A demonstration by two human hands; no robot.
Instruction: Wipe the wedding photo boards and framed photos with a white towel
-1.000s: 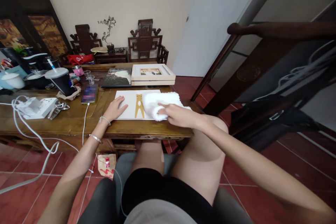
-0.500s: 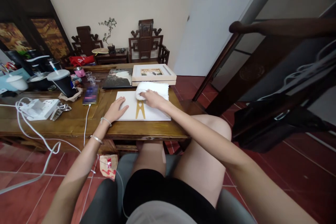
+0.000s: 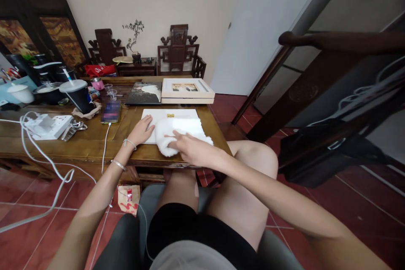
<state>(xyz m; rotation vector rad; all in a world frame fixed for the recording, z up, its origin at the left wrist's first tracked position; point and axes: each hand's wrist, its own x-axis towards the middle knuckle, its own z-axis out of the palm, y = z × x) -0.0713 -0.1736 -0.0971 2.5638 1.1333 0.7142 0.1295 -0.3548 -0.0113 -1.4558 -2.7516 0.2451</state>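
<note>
A white fluffy cloth (image 3: pixel 185 128) is bunched under my right hand (image 3: pixel 190 145), whose fingers grip it. The cloth covers much of a flat white board or book (image 3: pixel 155 114) and hangs over its near and right edges. A small gold mark (image 3: pixel 170 115) shows near the board's far edge; the rest of its gold design is hidden. My left hand (image 3: pixel 141 130) rests with fingers stretched out on the board's left side, close to the cloth.
Behind the board lie a dark picture book (image 3: pixel 144 93) and a white framed picture box (image 3: pixel 188 90). To the left are a phone (image 3: pixel 110 112) on a white cable, a power strip (image 3: pixel 53 127) and a lidded black cup (image 3: pixel 76 95). A paper bag (image 3: pixel 128 198) is on the floor.
My right hand has pulled the white cloth toward me, from the board's far edge to its near edge. The gold design is now mostly covered. My left hand stays in place.
</note>
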